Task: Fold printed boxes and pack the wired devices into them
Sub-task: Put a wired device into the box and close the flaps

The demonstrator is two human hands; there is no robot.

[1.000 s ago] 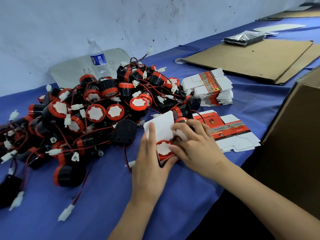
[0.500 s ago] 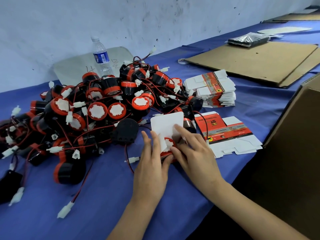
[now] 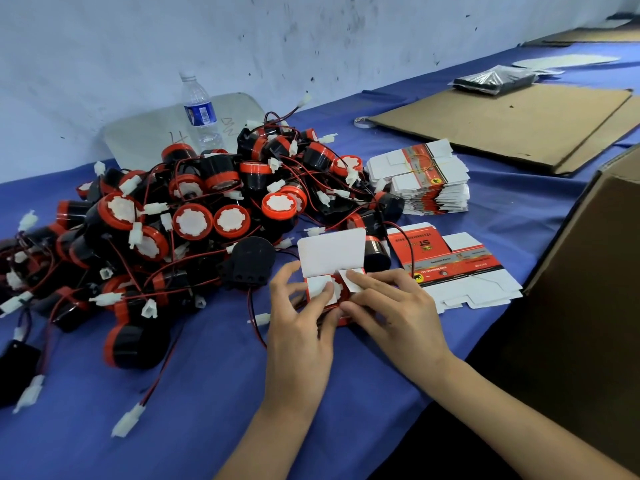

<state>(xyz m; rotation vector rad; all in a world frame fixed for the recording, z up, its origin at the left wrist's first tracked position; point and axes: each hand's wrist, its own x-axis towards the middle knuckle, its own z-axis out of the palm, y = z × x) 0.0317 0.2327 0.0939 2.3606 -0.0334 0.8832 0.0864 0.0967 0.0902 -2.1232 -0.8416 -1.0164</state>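
A small red printed box (image 3: 332,258) stands on the blue table with a red-and-white round device inside it, its white top lid flap raised. My left hand (image 3: 301,317) grips the box's left side, thumb pressing the left white side flap down over the device. My right hand (image 3: 391,306) holds the right side, fingers pressing the right side flap inward. A big heap of black-and-red wired devices (image 3: 194,216) lies to the left. Flat unfolded boxes (image 3: 453,265) lie to the right, and a banded stack of flat boxes (image 3: 422,181) sits behind them.
A water bottle (image 3: 199,109) stands at the wall behind the heap. Flat brown cardboard sheets (image 3: 512,123) cover the far right of the table, with a dark plastic-wrapped pack (image 3: 495,79) beyond. A large brown carton (image 3: 588,271) rises at the right edge. Loose white connectors lie at front left.
Both hands have shifted from pushing the device into the box to folding its two white side flaps over the device. The lid flap still stands up.
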